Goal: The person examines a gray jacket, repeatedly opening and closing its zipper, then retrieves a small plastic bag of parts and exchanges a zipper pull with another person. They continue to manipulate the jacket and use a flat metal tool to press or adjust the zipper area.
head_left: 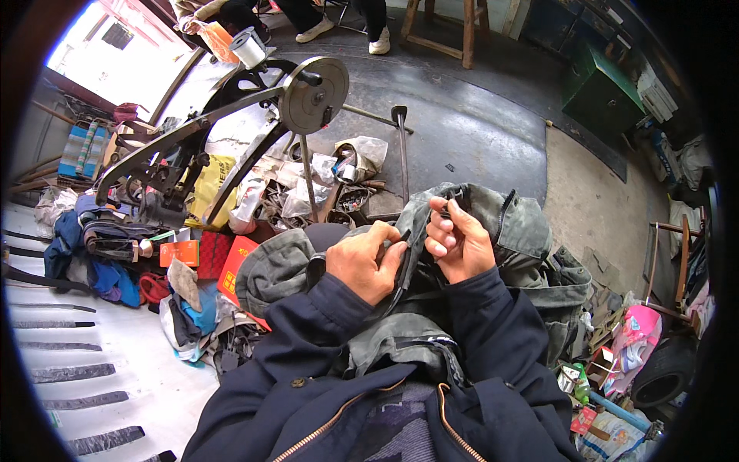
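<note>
Across my lap lies a faded grey-green canvas bag [523,231] with flaps, dark zips and straps. My left hand [366,263] is closed, thumb against bent forefinger, on a dark-edged canvas strap [414,231] of the bag. Slightly farther off and to the right, my right hand [463,245] is raised with thumb and forefinger pinched together. A small dark piece [446,208] shows at those fingertips, too small to name. The other right fingers curl toward the palm. The bag's lower part is partly covered by my sleeves.
A hand-cranked sewing machine [312,96] with a large wheel and thread spool stands ahead left. Piled cloth, bags and orange boxes [179,253] lie left, beside dark strips [73,373] on a white surface. A wooden stool [446,35] and a seated person's shoes [315,31] are beyond.
</note>
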`<state>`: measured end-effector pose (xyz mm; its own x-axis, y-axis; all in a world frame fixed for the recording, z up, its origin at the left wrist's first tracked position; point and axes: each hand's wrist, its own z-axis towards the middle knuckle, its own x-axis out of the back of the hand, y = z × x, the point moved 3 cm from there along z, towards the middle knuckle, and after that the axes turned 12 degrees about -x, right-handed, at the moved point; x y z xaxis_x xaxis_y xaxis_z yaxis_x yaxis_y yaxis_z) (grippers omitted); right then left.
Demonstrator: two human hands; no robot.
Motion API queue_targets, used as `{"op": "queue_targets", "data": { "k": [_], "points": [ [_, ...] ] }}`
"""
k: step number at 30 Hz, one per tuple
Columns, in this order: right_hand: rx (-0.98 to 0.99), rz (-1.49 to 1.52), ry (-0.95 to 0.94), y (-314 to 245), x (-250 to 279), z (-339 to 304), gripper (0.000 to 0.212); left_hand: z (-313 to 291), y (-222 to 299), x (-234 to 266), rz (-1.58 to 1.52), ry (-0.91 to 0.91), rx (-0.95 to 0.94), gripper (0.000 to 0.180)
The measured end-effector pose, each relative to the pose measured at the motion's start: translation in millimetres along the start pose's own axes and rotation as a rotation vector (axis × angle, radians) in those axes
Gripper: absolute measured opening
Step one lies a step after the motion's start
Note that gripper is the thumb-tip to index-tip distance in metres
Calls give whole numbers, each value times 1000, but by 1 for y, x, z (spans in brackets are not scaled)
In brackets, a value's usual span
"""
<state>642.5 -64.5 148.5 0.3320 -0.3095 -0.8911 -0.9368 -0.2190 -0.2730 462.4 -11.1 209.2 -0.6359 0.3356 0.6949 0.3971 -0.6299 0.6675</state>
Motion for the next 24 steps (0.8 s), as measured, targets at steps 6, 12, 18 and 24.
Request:
{"op": "queue_targets", "data": {
  "k": [6, 12, 18, 24],
  "points": [
    [8, 2, 75, 3, 4, 1, 27, 1, -1, -2, -25, 60, -74, 16],
    [-26, 66, 49, 5, 10, 5, 25, 2, -1, -3, -21, 51, -88, 16],
    [14, -7, 86, 5, 10, 5, 26, 3, -1, -1, -41, 37, -64, 17],
    [165, -232, 183, 2, -5, 4, 22, 4, -1, 1, -68, 70, -101, 17]
  ]
}}
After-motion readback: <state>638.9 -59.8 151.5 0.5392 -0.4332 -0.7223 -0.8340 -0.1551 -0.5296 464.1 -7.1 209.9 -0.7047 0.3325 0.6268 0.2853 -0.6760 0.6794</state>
